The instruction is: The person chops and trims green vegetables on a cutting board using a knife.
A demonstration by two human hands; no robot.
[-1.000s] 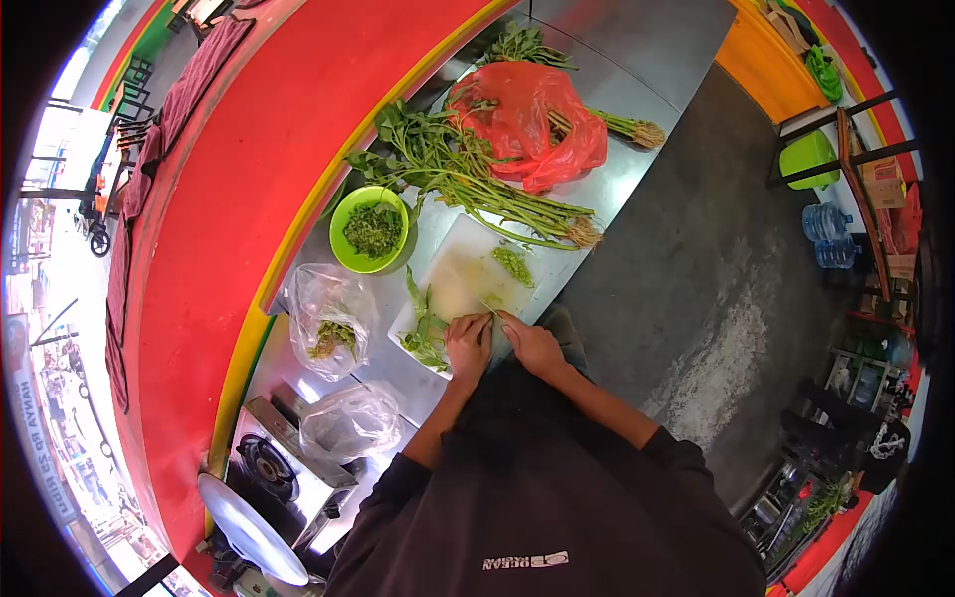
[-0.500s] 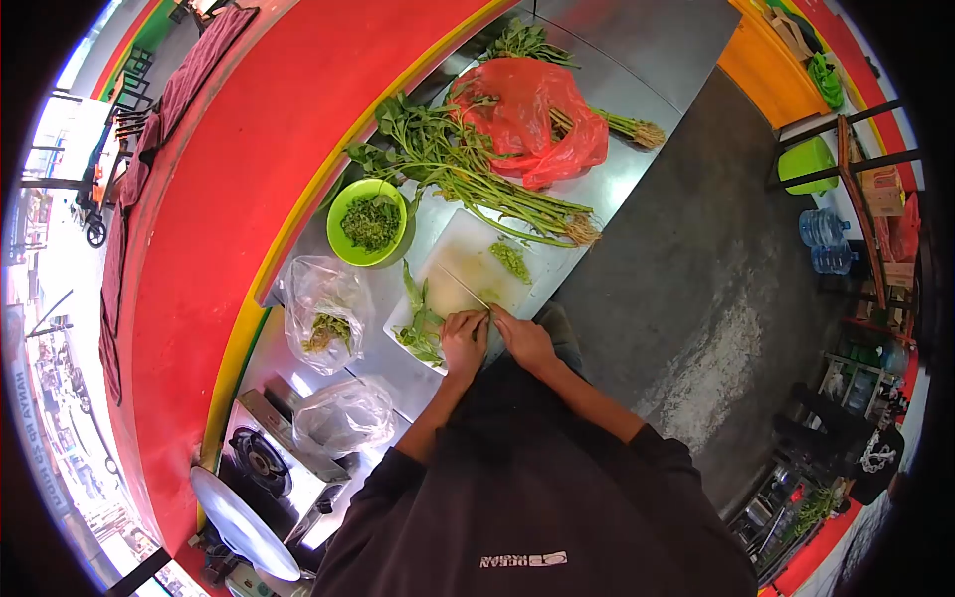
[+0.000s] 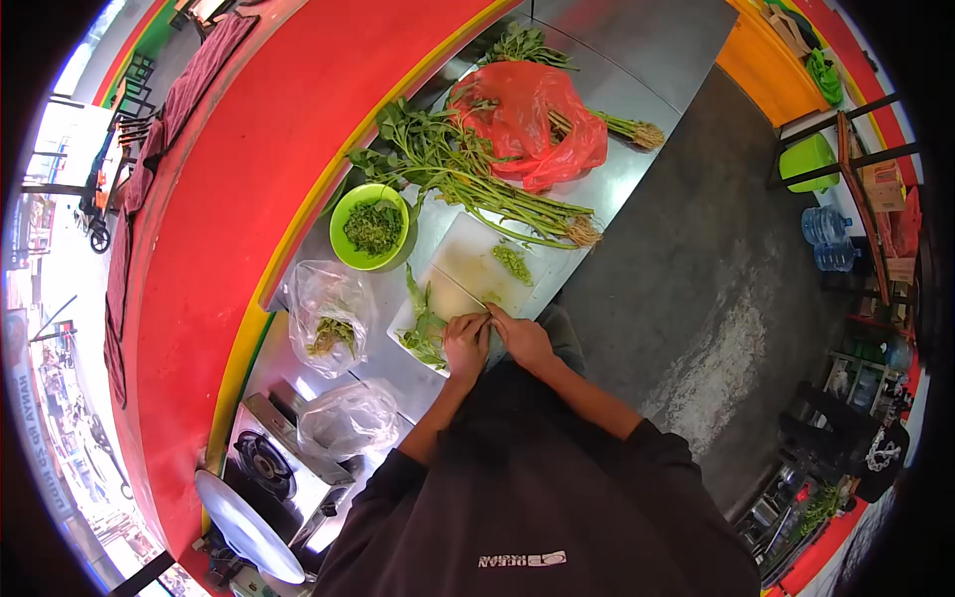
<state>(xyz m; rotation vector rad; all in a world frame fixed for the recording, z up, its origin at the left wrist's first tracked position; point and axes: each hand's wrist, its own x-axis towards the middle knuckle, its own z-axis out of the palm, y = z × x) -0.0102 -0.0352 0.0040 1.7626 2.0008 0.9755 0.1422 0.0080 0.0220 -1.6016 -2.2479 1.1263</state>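
Observation:
My right hand [image 3: 523, 339] is closed at the near edge of the white cutting board [image 3: 476, 242], around the handle end of a knife [image 3: 460, 285] whose thin blade shows edge-on across the board. Touching it, my left hand [image 3: 466, 344] is curled over leafy green stems [image 3: 426, 328]; their leaves spread over the board's left side, while the part under my fingers is hidden. Small cut bits lie beside my fingertips. A pile of chopped green stems [image 3: 512, 263] sits on the board's right side.
Beyond the board lie rooted leafy bunches [image 3: 497, 194] and a red plastic bag [image 3: 537, 119]. Left of it stand a green bowl of chopped greens [image 3: 373, 227] and clear plastic bags [image 3: 348, 418]. A gas stove [image 3: 269, 463] and round metal lid [image 3: 244, 527] are at lower left.
Small green bits now show on the board just beyond my fingertips. The blade has shifted slightly left; both hands stay in nearly the same place.

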